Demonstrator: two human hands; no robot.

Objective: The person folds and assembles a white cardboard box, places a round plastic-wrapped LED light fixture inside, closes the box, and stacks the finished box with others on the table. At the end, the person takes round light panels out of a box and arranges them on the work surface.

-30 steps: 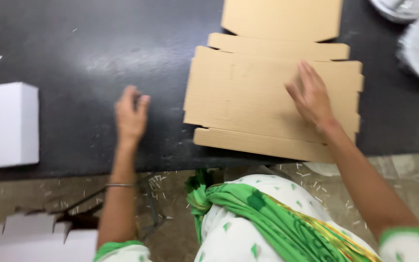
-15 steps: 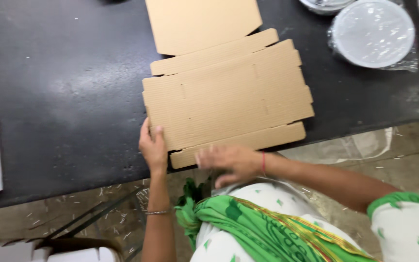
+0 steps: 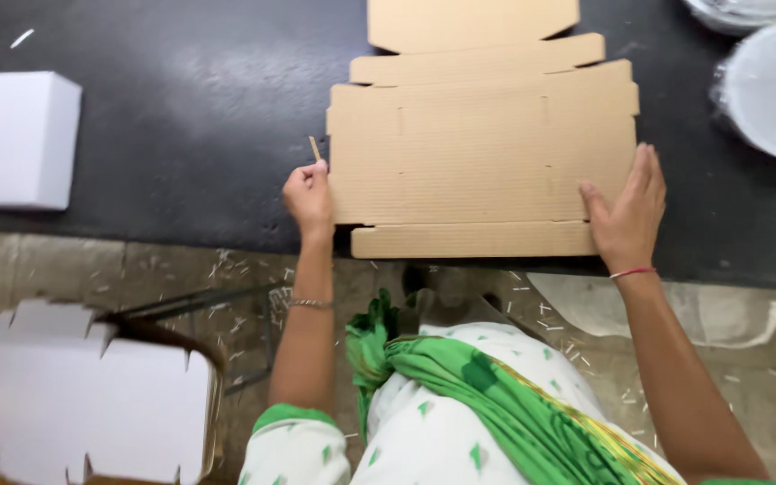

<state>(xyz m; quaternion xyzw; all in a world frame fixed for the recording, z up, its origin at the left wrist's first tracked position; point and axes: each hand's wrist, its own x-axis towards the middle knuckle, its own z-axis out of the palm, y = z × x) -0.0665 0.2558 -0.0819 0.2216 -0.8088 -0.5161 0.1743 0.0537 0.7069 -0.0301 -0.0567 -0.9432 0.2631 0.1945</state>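
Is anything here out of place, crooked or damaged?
Little stands out. The flat cardboard blank lies square on the black table, undamaged, the left hand and right hand at its sides. Only small pale scraps litter the floor below.

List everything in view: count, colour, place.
flat cardboard blank: one, brown, centre of table
table: one, black, upper half
closed box: one, white, table's left edge
wrapped round plates: at least two, white, top right
flat white blanks: a stack, white, floor lower left
plastic sheet: one, clear, floor right
left hand: grips blank's left edge
right hand: rests on blank's right corner
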